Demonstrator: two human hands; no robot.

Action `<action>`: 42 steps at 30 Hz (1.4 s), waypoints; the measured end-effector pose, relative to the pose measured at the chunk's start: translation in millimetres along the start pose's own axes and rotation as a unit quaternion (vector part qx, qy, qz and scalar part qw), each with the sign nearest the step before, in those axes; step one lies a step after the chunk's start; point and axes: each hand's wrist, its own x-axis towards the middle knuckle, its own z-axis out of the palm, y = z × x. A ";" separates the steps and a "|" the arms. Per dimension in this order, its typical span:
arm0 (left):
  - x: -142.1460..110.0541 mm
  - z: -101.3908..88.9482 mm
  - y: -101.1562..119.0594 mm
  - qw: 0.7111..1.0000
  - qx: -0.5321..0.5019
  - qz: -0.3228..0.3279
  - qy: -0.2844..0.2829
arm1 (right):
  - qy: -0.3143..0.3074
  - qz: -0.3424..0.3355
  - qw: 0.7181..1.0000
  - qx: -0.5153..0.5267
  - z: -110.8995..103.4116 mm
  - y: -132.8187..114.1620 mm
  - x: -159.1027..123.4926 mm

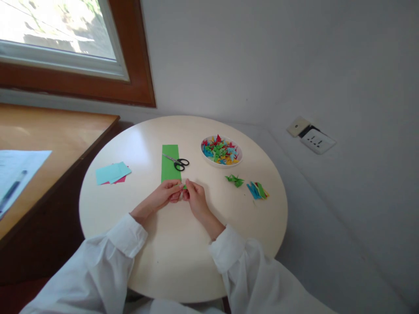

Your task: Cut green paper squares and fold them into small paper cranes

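Observation:
Between my two hands is a small piece of green paper, mostly hidden by the fingers. My left hand pinches it from the left, and my right hand pinches it from the right. Just beyond my hands lies a long green paper sheet, its near end against my left hand. Scissors with black handles rest across that sheet, blades pointing left. To the right, a white oval bowl is heaped with colourful folded paper cranes. A few green folded cranes lie in front of it.
Coloured paper strips lie at the round table's right. Light-blue and red paper sheets overlap at its left. A wooden desk on the left carries a printed sheet and a pen. Walls and a socket stand behind.

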 end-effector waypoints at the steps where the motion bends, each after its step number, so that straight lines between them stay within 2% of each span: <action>1: 0.1 0.4 0.1 1.000 -0.006 0.002 0.006 | 0.001 0.002 1.000 0.000 0.1 -0.6 -0.3; 5: 1.1 2.7 -0.8 0.999 -0.033 -0.001 0.019 | 0.009 -0.006 0.999 -0.046 -0.2 -3.9 -2.1; 9: 2.7 6.5 -5.0 0.999 -0.015 0.010 0.030 | 0.063 -0.038 0.990 -0.117 -2.8 -7.8 -4.1; 16: 4.2 11.6 -10.7 0.996 -0.013 0.028 0.082 | 0.079 -0.035 0.986 -0.141 -3.4 -10.9 -5.7; 23: 7.0 10.7 -16.0 0.996 -0.009 0.043 0.083 | 0.097 -0.072 0.970 -0.210 -8.8 -6.2 -4.4; 31: 8.9 12.1 -18.8 0.989 0.000 0.085 0.119 | 0.124 -0.076 0.965 -0.219 -10.9 -6.4 -4.0; 36: 11.7 11.0 -22.6 0.980 0.062 0.114 0.154 | 0.102 -0.058 0.972 -0.202 -10.2 -7.6 -1.1; 42: 12.8 6.7 -25.9 0.963 0.163 0.130 0.169 | 0.089 -0.055 0.976 -0.193 -10.9 -8.6 1.3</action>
